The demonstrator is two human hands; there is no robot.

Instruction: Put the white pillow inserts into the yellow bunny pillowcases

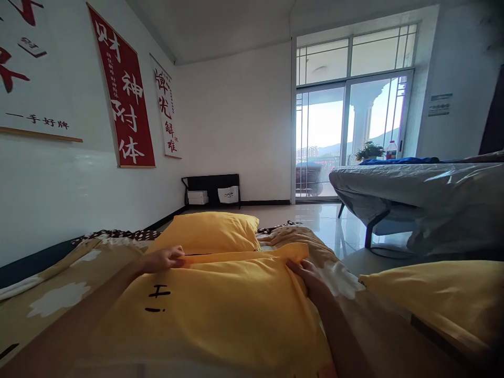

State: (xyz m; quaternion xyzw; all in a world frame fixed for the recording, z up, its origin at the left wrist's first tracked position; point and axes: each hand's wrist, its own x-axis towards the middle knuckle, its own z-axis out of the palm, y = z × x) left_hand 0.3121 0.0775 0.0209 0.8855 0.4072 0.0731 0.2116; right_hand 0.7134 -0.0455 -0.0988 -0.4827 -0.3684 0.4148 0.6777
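A yellow pillowcase point(236, 310) with black lettering spreads across the bed in front of me, its open edge facing away. My left hand point(167, 258) pinches the far left part of that edge, fingers closed on the cloth. At the far right corner my right hand point(305, 273) grips the fabric between thumb and fingers. Its near part looks filled out, though what lies inside is hidden. Just beyond the edge rests a plump yellow pillow point(214, 231).
A brown bedspread point(90, 268) with white patches lies beneath. Another yellow pillow point(441, 294) is at the right. Further off stand a plastic-covered table point(413, 184) and a low black rack point(212, 182). A white wall point(39, 194) runs along the left.
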